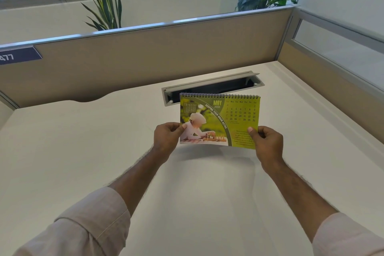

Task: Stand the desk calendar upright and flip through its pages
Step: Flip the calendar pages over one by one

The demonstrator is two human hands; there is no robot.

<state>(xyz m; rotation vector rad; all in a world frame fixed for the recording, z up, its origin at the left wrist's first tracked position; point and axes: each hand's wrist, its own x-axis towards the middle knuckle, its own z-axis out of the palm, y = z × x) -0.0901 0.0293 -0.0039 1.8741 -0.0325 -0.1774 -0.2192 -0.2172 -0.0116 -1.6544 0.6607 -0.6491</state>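
Both hands grip the desk calendar (220, 120) by its lower corners: the left hand (166, 139) pinches the bottom-left corner with the thumb over the photo, and the right hand (267, 141) pinches the bottom-right corner with the thumb on the green page. It is held just above the white desk (83, 151), facing the camera, spiral binding on top, showing May 2026. Behind it, an open cable tray (212, 87) is set into the desk, before a beige partition (145, 58). Two potted plants (106, 0) stand beyond.
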